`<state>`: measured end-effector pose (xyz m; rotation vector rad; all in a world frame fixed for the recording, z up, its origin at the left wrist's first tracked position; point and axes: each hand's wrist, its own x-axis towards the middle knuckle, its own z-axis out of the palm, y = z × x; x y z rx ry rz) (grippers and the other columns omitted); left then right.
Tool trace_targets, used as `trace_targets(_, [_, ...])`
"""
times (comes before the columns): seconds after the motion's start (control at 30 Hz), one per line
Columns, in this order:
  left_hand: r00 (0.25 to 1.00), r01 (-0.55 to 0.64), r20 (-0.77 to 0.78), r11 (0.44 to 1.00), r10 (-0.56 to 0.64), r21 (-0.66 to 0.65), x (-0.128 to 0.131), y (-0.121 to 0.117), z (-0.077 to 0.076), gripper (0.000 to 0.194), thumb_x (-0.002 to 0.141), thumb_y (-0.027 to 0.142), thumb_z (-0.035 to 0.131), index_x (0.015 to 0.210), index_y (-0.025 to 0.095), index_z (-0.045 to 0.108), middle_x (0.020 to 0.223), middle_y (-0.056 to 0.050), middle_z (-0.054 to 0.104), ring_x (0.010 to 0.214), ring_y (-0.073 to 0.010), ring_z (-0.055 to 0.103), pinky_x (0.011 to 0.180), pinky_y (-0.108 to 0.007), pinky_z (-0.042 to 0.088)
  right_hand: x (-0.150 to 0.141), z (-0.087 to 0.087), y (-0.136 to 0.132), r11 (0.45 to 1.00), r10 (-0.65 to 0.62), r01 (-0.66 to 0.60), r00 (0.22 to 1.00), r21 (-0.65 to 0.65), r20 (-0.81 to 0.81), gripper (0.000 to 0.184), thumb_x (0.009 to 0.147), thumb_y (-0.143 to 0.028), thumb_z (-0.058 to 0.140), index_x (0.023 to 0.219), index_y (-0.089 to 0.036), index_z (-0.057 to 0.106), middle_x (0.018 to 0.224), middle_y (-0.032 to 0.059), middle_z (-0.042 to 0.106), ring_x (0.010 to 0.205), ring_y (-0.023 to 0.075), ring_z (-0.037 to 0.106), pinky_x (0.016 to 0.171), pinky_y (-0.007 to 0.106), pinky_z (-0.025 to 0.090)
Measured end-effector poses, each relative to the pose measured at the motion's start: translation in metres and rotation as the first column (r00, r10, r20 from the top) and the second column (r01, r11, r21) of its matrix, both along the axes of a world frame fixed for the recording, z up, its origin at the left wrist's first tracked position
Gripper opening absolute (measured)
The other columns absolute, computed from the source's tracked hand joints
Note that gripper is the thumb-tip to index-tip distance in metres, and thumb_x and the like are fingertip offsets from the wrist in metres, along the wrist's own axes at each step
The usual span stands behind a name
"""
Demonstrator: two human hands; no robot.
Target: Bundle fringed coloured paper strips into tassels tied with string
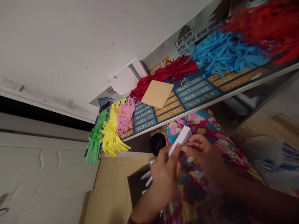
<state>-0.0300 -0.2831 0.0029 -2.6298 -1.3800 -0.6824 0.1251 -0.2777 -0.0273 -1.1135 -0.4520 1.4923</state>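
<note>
A folded strip of white paper, narrow and several layers thick, is held at a slant above my lap. My left hand wraps round its lower end, with the thumb pressed on top. Closed in a pinch, my right hand has its fingertips at the strip's right edge, near the loose layers. Beneath both hands lies colourful patterned cloth over my legs. Below my left forearm, a dark open box with white paper pieces in it is partly hidden.
The desk mat bears fringed paper bundles: green, yellow, pink, dark red, blue and bright red. An orange square sheet and white cards lie among them. A plastic bag stands right.
</note>
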Motion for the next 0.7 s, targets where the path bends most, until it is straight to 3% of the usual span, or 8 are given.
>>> trace_targets(0.17, [1.000, 0.027, -0.011, 0.999, -0.027, 0.033, -0.001, 0.003, 0.003, 0.040, 0.094, 0.014, 0.054, 0.133, 0.021, 0.059, 0.100, -0.009, 0.067, 0.081, -0.0161, 0.070, 0.068, -0.024, 0.059, 0.003, -0.004, 0.002, 0.998, 0.057, -0.058, 0.996, 0.007, 0.071, 0.049, 0.060, -0.046, 0.085, 0.087, -0.023, 0.052, 0.080, 0.0055, 0.075, 0.071, 0.0200, 0.069, 0.064, 0.029, 0.053])
trace_targets(0.37, [0.999, 0.030, 0.047, 0.999, -0.028, -0.029, -0.003, 0.002, 0.004, 0.040, 0.095, 0.014, 0.055, 0.134, 0.022, 0.058, 0.101, -0.008, 0.067, 0.085, -0.0151, 0.069, 0.071, -0.023, 0.058, 0.003, -0.008, 0.001, 0.992, 0.063, -0.091, 0.961, 0.090, 0.271, 0.039, 0.068, -0.047, 0.078, 0.086, -0.023, 0.053, 0.080, 0.0053, 0.075, 0.076, 0.0221, 0.071, 0.066, 0.030, 0.053])
trace_targets(0.47, [0.996, 0.050, 0.081, 0.998, -0.047, -0.035, -0.004, 0.003, 0.003, 0.041, 0.095, 0.015, 0.055, 0.135, 0.023, 0.058, 0.102, -0.008, 0.068, 0.086, -0.0151, 0.070, 0.072, -0.024, 0.058, 0.004, -0.024, 0.005, 0.985, 0.045, -0.114, 0.899, 0.133, 0.435, 0.035, 0.073, -0.049, 0.074, 0.085, -0.024, 0.053, 0.069, -0.0001, 0.067, 0.063, 0.0180, 0.063, 0.061, 0.030, 0.049])
trace_targets(0.53, [0.993, 0.059, 0.108, 0.997, -0.054, -0.040, -0.006, 0.004, 0.002, 0.041, 0.095, 0.015, 0.055, 0.135, 0.024, 0.058, 0.103, -0.008, 0.068, 0.087, -0.0150, 0.070, 0.074, -0.024, 0.059, 0.009, -0.038, 0.012, 0.985, -0.057, -0.047, 0.818, 0.165, 0.572, 0.039, 0.069, -0.050, 0.077, 0.083, -0.024, 0.052, 0.065, -0.0027, 0.060, 0.059, 0.0165, 0.056, 0.062, 0.031, 0.047])
trace_targets(0.6, [0.986, 0.088, 0.146, 0.994, -0.079, -0.060, -0.009, 0.007, 0.004, 0.041, 0.095, 0.015, 0.053, 0.135, 0.024, 0.058, 0.105, -0.008, 0.068, 0.090, -0.0151, 0.070, 0.077, -0.025, 0.059, 0.020, -0.051, 0.022, 0.967, -0.198, 0.036, 0.727, 0.250, 0.657, 0.049, 0.058, -0.050, 0.083, 0.089, -0.023, 0.055, 0.080, 0.0012, 0.063, 0.071, 0.0197, 0.059, 0.071, 0.035, 0.050])
trace_targets(0.63, [0.981, 0.118, 0.167, 0.990, -0.103, -0.081, -0.012, 0.008, 0.007, 0.040, 0.096, 0.015, 0.053, 0.135, 0.023, 0.058, 0.107, -0.009, 0.068, 0.093, -0.0155, 0.071, 0.079, -0.025, 0.059, 0.026, -0.055, 0.027, 0.953, -0.223, 0.016, 0.714, 0.302, 0.664, 0.055, 0.055, -0.049, 0.084, 0.095, -0.022, 0.057, 0.093, 0.0047, 0.066, 0.082, 0.0227, 0.061, 0.079, 0.037, 0.050])
trace_targets(0.7, [0.968, 0.185, 0.198, 0.973, -0.156, -0.139, -0.017, 0.010, 0.014, 0.037, 0.097, 0.021, 0.055, 0.134, 0.021, 0.058, 0.110, -0.010, 0.069, 0.097, -0.0168, 0.071, 0.081, -0.026, 0.059, 0.037, -0.055, 0.037, 0.915, -0.098, -0.184, 0.761, 0.358, 0.642, 0.063, 0.058, -0.047, 0.082, 0.110, -0.022, 0.060, 0.111, 0.0084, 0.067, 0.099, 0.0261, 0.063, 0.088, 0.039, 0.050])
